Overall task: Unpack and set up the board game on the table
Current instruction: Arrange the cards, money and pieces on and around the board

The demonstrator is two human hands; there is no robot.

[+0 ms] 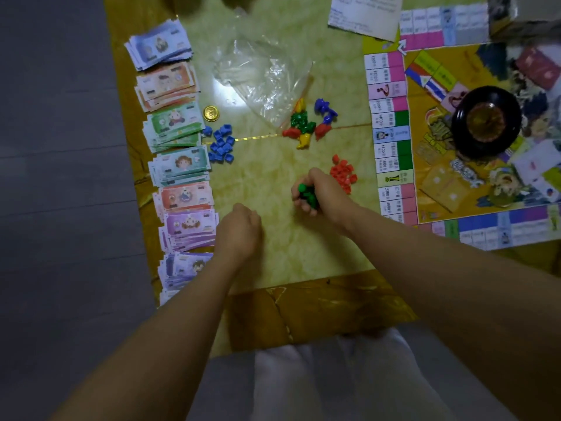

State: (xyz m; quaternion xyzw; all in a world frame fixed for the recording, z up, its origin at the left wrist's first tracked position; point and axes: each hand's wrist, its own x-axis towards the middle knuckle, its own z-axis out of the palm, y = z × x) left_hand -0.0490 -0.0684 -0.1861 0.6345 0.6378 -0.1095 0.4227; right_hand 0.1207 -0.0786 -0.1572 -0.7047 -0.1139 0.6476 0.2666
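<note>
My right hand [318,192] is curled around a bunch of small green pieces [306,194] just above the tabletop. My left hand [239,229] hovers to its left with fingers curled under; what it holds, if anything, is hidden. A pile of red pieces [343,174] lies just right of my right hand. Blue pieces [223,144] are heaped near the money. A mixed heap of red, green, yellow and blue pieces [306,123] lies by an empty clear plastic bag [264,74]. The game board [473,141] lies open at the right.
Several stacks of play money [179,159] run down the left side in a column. A gold coin [211,113] lies beside them. A black spinner dish [485,123] and cards rest on the board. A paper sheet [367,13] lies at the top.
</note>
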